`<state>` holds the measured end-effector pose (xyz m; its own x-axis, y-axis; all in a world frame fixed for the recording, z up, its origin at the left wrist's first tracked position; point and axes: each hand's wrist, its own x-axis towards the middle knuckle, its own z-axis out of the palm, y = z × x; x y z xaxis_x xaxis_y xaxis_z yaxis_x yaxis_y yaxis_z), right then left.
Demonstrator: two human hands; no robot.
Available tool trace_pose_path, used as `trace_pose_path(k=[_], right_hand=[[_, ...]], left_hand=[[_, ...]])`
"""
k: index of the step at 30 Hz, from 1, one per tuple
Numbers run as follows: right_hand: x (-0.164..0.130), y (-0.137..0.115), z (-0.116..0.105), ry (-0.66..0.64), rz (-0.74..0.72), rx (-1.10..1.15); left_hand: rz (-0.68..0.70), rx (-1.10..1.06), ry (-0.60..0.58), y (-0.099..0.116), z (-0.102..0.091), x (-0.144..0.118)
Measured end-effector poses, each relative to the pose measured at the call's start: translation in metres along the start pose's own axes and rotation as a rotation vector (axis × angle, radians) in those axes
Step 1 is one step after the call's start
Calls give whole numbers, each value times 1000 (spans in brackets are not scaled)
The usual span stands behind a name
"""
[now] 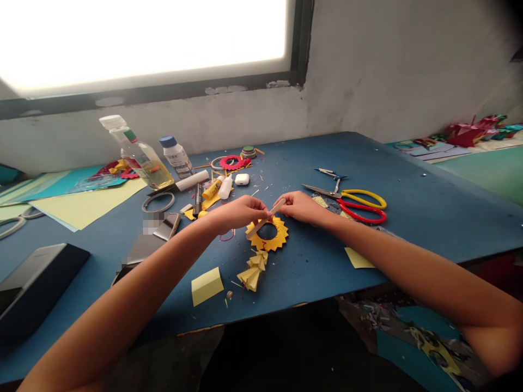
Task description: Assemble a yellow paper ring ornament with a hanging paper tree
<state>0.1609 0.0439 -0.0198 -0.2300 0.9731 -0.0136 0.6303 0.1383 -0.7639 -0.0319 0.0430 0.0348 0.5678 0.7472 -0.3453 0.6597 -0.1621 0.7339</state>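
Between my two hands a flat wooden craft stick slants over a yellow folded-paper ring that has a pointed edge. My left hand is closed, its thumb and fingers pinching the stick near its middle. At the stick's upper right end, the bent fingers of my right hand are closed on it; their tips are partly hidden. A bit of red shows on the ring by my left fingertips. Just below the ring lies a pale yellow folded-paper piece with red thread.
Red-and-yellow-handled scissors lie right of my right hand. Further back stand a clear bottle, a blue-capped bottle and a small white glue bottle. A creased yellow paper lies near the front edge, a dark box at left.
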Motion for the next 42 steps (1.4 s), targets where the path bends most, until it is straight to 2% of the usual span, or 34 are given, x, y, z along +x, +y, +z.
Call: trace_pose_path(k=[4,7,10,28,37,39,42], right_hand=[[4,5,-9,-33,-76,-39],[7,6,-12,-104,-138,-78],[9,3,-13,-145,-149,-127],[6,-1,-9,-35,-194,-291],[2,-5,-5,21,-158,-303],[2,-2,-6,0,-190,-279],[3,3,-9,-40,-314,-257]], left_hand=[[-8,-28,11,1,0,0],[-20,-41,6,4,0,-2],[-26,-33,-1,5,0,-2],[-27,-3,0,1,0,1],[-33,-1,-3,-1,-1,3],[-35,-7,-5,-1,-1,3],[-34,-25,-9,-1,-1,2]])
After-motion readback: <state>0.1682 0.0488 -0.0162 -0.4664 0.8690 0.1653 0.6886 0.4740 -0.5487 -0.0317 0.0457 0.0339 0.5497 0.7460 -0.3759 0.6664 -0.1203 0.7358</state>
